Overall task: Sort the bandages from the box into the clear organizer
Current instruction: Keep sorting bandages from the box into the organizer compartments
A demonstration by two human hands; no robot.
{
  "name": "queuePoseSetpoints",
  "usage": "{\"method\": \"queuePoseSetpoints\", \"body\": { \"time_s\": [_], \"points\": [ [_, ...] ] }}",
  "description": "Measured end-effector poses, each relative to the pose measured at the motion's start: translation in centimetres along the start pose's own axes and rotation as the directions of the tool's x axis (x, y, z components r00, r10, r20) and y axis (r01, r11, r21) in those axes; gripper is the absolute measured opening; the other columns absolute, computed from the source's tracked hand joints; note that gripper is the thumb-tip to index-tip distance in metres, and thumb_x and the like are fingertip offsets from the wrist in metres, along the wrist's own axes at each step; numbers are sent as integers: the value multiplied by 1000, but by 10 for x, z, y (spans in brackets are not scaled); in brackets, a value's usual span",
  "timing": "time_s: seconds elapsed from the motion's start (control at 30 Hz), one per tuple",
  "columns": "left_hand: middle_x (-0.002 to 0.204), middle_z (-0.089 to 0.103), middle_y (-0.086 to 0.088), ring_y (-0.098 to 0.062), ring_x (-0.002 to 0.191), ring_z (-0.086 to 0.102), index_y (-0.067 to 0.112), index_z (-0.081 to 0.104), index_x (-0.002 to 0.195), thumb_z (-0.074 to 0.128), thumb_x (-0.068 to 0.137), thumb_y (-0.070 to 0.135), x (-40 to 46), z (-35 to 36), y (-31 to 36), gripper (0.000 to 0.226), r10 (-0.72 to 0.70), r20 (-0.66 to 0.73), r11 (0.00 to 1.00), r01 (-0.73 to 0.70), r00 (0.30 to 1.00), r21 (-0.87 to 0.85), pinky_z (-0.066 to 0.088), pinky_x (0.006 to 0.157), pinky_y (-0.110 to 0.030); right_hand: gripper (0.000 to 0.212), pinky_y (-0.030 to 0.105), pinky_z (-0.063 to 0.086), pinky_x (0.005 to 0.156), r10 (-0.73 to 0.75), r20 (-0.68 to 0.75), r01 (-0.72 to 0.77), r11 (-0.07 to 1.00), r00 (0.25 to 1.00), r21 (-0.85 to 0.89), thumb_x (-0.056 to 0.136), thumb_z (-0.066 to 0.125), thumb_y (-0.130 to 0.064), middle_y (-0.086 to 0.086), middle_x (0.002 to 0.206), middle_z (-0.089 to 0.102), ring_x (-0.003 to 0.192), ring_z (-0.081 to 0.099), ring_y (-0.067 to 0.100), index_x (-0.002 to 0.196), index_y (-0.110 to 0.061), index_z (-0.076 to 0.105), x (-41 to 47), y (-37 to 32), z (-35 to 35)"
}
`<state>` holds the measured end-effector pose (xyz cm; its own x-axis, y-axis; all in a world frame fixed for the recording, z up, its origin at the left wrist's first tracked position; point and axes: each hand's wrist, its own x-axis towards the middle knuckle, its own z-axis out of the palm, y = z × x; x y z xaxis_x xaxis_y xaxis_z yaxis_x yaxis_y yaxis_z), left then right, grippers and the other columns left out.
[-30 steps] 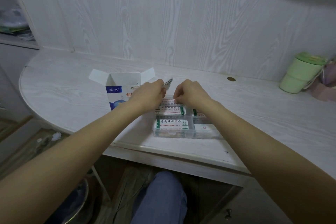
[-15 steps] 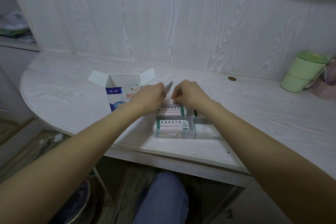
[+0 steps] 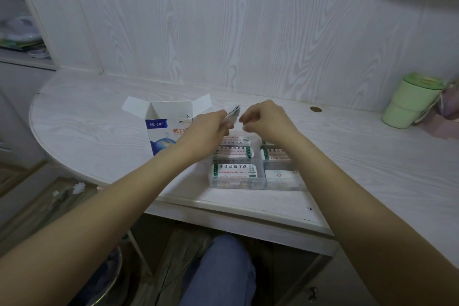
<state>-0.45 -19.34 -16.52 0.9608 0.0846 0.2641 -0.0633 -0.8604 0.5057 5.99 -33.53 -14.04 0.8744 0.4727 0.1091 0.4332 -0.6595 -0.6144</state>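
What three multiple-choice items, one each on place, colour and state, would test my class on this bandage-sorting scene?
1. Where does the white-and-blue cardboard box stand?
A. left of the clear plastic organizer
B. inside it
C. on the floor

2. What colour is the lidded plastic cup at the desk's right end?
A. red
B. pale green
C. black

3. What is the left hand doing?
A. lying flat
B. gripping the cup
C. holding a small stack of bandages

Answers: 1 A, the box sits beside the organizer's left side; 2 B, body and lid are green; 3 C, fingers pinch the stack while the right hand holds nothing visible.
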Motion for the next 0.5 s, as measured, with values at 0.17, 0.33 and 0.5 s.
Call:
{"method": "queuePoseSetpoints", "body": {
  "time_s": [0.17, 0.33, 0.5],
  "points": [
    [77, 71, -1, -6, 40, 49, 11, 62, 98, 57, 94, 18, -14, -13, 13, 9, -21, 94, 837, 69, 995, -543, 40, 40, -17, 9, 20, 48, 64, -8, 17, 0, 895, 1000, 446, 80, 75, -18, 1, 84, 72, 76, 66, 9, 86, -19, 67, -28, -13, -15],
    [63, 68, 2, -7, 44, 45, 14, 60, 93, 41, 101, 27, -30, -25, 27, 24, -4, 197, 660, 150, 980, -736, 35, 41, -14, 15, 19, 49, 59, 13, -122, 49, 869, 992, 493, 75, 79, -12, 3, 73, 69, 65, 63, 8, 82, -16, 66, -33, -15, -9],
    [60, 65, 3, -6, 44, 51, 5, 59, 97, 36, 103, 23, -36, -28, 23, 30, -20, 168, 632, 142, 986, -761, 38, 42, -15, 16, 12, 40, 48, 35, -112, 20, 889, 993, 458, 79, 75, -29, 1, 75, 70, 55, 60, 5, 82, -13, 72, -38, -11, -4]
  ]
}}
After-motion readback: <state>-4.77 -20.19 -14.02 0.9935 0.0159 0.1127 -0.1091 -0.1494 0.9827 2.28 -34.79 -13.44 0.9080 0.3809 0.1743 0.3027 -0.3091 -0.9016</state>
